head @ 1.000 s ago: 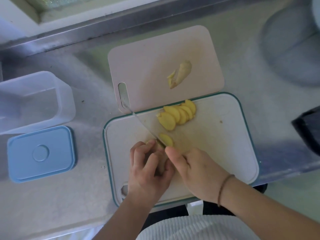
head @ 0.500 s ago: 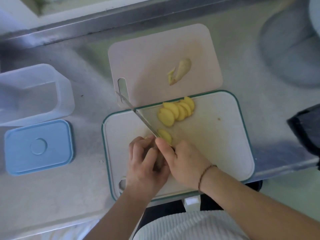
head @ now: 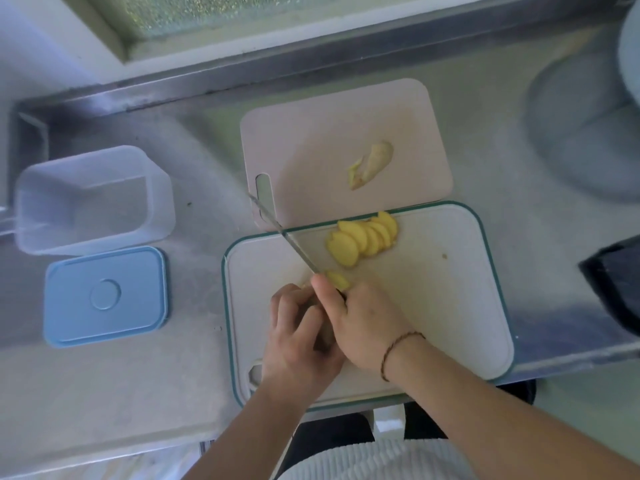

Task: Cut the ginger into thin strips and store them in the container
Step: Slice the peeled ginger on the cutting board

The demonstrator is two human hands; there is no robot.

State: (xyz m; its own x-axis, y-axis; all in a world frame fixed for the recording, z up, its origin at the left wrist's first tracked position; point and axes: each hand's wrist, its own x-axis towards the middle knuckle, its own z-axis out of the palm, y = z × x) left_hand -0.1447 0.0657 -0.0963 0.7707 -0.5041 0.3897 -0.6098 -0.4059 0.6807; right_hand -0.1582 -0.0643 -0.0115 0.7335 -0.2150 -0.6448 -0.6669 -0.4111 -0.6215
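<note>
Now the right hand [head: 360, 323] grips the knife [head: 282, 233] and the left hand [head: 298, 336] seems to pinch the ginger [head: 337, 280] on the board [head: 433, 306], slicing; strips next, box [head: 93, 199] waits.

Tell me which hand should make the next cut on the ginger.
Right hand: it probably should, since it grips the knife with the blade over the ginger piece. The left hand steadies that piece.

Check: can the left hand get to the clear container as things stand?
Probably yes: bare counter lies between the left hand and the open container, with only the lid nearby, but it's holding ginger.
</note>
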